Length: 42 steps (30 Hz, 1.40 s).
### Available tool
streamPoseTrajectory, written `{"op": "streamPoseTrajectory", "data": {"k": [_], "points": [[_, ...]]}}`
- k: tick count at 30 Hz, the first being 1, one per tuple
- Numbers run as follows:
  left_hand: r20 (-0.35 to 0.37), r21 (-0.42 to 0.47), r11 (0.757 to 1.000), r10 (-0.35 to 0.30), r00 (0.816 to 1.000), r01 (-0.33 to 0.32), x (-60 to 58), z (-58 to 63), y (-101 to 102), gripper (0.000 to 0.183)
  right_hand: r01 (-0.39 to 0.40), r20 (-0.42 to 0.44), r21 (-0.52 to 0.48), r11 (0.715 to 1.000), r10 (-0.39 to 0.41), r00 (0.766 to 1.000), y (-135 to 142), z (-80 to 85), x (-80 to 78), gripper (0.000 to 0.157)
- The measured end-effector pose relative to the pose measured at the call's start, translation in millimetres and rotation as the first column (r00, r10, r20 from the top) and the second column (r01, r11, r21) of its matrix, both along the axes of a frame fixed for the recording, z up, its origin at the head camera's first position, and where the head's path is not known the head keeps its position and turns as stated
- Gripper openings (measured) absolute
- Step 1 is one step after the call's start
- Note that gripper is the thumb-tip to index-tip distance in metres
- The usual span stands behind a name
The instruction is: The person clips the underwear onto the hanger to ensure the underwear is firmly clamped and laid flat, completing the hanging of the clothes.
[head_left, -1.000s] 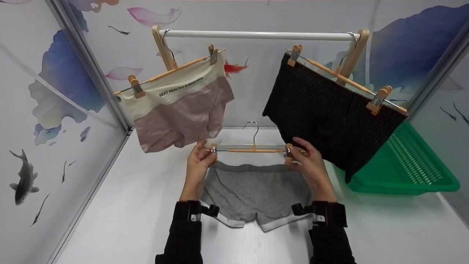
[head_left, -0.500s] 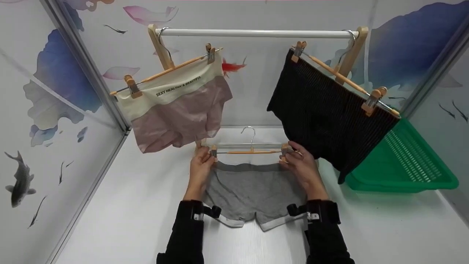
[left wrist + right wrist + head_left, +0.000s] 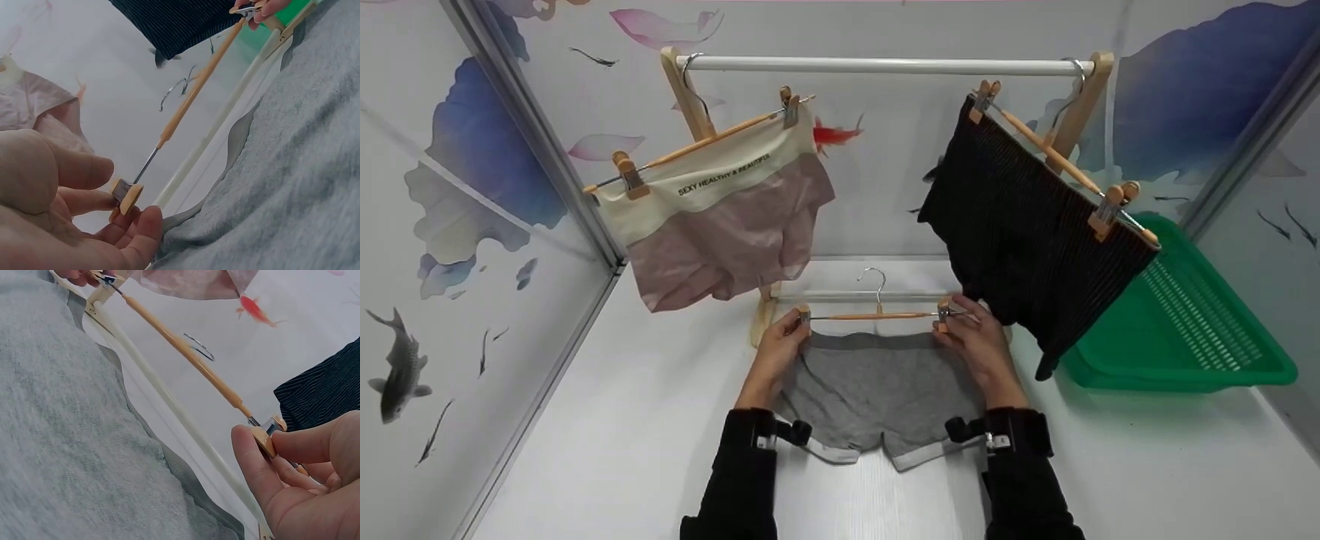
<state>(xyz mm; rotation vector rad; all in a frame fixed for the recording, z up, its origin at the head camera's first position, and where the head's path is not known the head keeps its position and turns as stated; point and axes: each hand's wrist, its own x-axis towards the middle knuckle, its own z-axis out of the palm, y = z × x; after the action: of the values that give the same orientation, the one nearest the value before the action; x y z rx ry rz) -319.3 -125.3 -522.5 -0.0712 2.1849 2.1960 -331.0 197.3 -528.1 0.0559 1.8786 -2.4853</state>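
Note:
A wooden clip hanger with a metal hook is held level in both hands, just beyond the waistband of grey boxer shorts laid flat on the table. My left hand grips the clip at the hanger's left end, its fingers curled around it. At the other end, my right hand pinches the second clip between thumb and forefinger. In the head view both hands overlap the top corners of the shorts. The right hand's knuckles are close under the hanging black ribbed garment.
A rack with a white rail stands behind. Pink shorts with a cream waistband hang at its left on another clip hanger. To the right, a green plastic basket sits partly behind the black garment. Printed walls enclose the table.
The hanger and both hands have come slightly down toward the waistband. The black garment has swung round, its near end moving left. The rack's left foot is now uncovered beside my left hand.

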Motion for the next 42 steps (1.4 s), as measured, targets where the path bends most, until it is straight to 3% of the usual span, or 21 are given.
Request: {"op": "streamPoseTrajectory", "data": {"k": [7, 16, 29, 36, 42], "points": [[0.013, 0.010, 1.000, 0.007, 1.000, -0.007, -3.0, -3.0, 2, 0.053, 0.011, 0.014, -0.012, 1.000, -0.011, 1.000, 0, -1.7, -1.1, 0.061], [0.027, -0.043, 0.998, 0.038, 0.999, -0.037, -3.3, -2.9, 3, 0.037, 0.017, 0.052, -0.046, 0.999, -0.014, 0.999, -2, -1.2, -2.0, 0.067], [0.084, -0.086, 0.995, 0.052, 0.995, -0.045, -4.5, -7.3, 3, 0.036, 0.016, 0.046, -0.046, 0.999, -0.014, 0.999, -2, -8.3, -3.2, 0.068], [0.095, -0.071, 0.997, 0.023, 0.995, -0.017, -4.0, -8.6, 2, 0.048, -0.012, 0.050, 0.033, 0.999, 0.011, 0.999, -1, -10.3, -2.8, 0.067], [0.060, -0.076, 0.997, 0.022, 0.998, -0.017, -3.9, -9.6, 2, 0.046, -0.057, 0.082, 0.124, 0.991, 0.047, 0.996, -1, -8.9, -1.7, 0.066]]}}
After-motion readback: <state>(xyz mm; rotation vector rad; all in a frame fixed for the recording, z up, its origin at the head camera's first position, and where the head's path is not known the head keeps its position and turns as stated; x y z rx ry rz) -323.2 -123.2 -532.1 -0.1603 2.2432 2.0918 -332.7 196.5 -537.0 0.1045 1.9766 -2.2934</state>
